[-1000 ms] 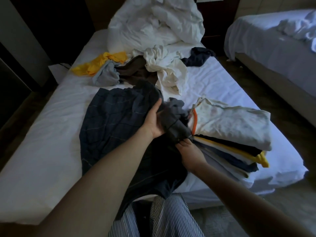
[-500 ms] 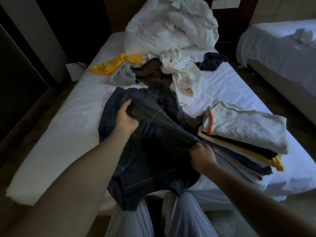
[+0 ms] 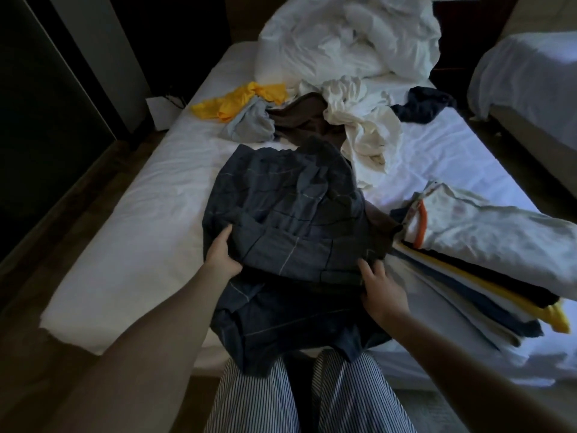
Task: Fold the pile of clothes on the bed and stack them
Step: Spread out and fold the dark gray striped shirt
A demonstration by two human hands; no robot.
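A dark navy checked shirt (image 3: 281,220) lies spread on the white bed (image 3: 150,214) in front of me, its lower part hanging over the near edge. My left hand (image 3: 222,250) grips a fold at the shirt's left side. At the fold's right end, my right hand (image 3: 379,281) pinches the cloth. A stack of folded clothes (image 3: 477,260) sits to the right, topped by a white garment with an orange collar. Unfolded clothes lie farther back: a yellow piece (image 3: 240,98), a grey one (image 3: 253,125), a brown one (image 3: 306,117), a white one (image 3: 362,126) and a dark blue one (image 3: 421,104).
A crumpled white duvet (image 3: 346,35) fills the head of the bed. A second bed (image 3: 524,76) stands to the right across a narrow floor gap. Dark wall and wooden floor run along the left. My striped trousers (image 3: 299,398) are against the near bed edge.
My left hand carried the shirt's sleeve from the right side across to the left and down, laying a fold over the body. My right hand stayed near the stack.
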